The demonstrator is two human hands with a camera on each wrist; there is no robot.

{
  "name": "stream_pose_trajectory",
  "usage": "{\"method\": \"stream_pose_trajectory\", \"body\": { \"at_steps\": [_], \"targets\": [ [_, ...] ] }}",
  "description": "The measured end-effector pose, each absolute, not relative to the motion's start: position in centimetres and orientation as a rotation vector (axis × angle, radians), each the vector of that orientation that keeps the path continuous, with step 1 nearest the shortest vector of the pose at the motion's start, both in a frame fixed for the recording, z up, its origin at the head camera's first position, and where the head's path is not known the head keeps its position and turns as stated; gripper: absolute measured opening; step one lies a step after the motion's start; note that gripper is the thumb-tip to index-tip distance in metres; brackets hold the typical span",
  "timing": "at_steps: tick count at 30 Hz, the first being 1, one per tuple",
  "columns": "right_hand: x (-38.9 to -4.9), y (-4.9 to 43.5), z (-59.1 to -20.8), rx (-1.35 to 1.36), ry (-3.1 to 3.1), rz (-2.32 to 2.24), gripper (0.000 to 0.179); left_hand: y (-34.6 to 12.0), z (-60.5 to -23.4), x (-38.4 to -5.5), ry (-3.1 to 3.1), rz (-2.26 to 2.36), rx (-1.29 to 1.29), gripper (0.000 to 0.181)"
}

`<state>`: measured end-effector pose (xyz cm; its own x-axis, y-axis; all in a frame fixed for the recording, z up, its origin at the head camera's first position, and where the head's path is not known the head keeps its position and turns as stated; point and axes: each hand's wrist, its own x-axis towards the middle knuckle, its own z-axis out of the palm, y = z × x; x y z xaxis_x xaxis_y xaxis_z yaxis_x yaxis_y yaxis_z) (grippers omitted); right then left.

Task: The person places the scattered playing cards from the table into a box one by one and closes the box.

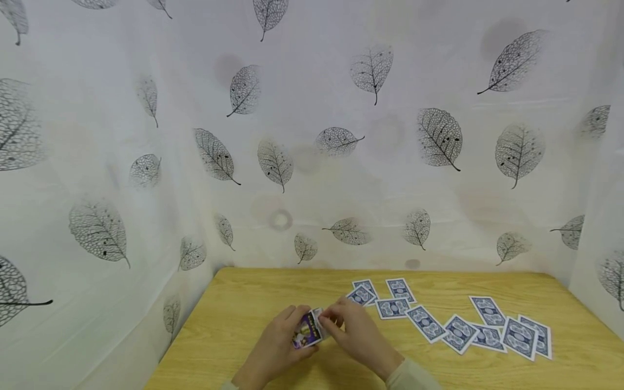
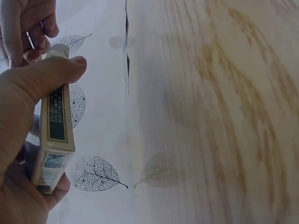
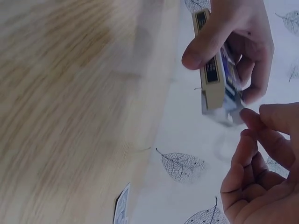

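My left hand [image 1: 281, 341] grips a small playing-card box [image 1: 306, 331] with a purple picture on its front, thumb on one side and fingers on the other. The left wrist view shows the narrow beige side of the box [image 2: 58, 114] with a dark label. At the box's raised end, my right hand [image 1: 355, 333] pinches a pale, blurred flap [image 3: 226, 115] between curled fingertips. What lies inside the box is hidden. Blue-backed playing cards [image 1: 426, 324] lie face down right of the hands, several of them overlapping.
The wooden table [image 1: 253, 292] extends under and around both hands. White curtains [image 1: 302, 108] printed with dark leaves hang behind it and along its left and right sides. One card [image 3: 121, 205] shows at the bottom of the right wrist view.
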<state>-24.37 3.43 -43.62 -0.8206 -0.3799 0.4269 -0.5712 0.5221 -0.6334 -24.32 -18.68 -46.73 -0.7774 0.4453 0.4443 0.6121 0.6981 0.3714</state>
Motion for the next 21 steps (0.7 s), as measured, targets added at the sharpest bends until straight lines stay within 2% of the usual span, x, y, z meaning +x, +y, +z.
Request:
{"method": "stream_pose_trajectory", "body": {
  "at_steps": [10,14,21],
  "targets": [
    [-27.2,6.2,-45.2,0.465,-2.576,1.213,0.012,-19.3,-46.6,-24.5,-2.577,-0.729,-0.773,0.068],
    [-28.5,7.1,-46.0,0.357,-2.684,1.148,0.004,-19.4,-46.5,-24.4,-2.573,-0.734,-0.753,0.067],
    [-30.7,8.0,-46.3,0.152,-2.899,0.897,0.043,-19.3,-46.3,-24.4,-2.587,-0.727,-0.743,0.069]
  ]
}}
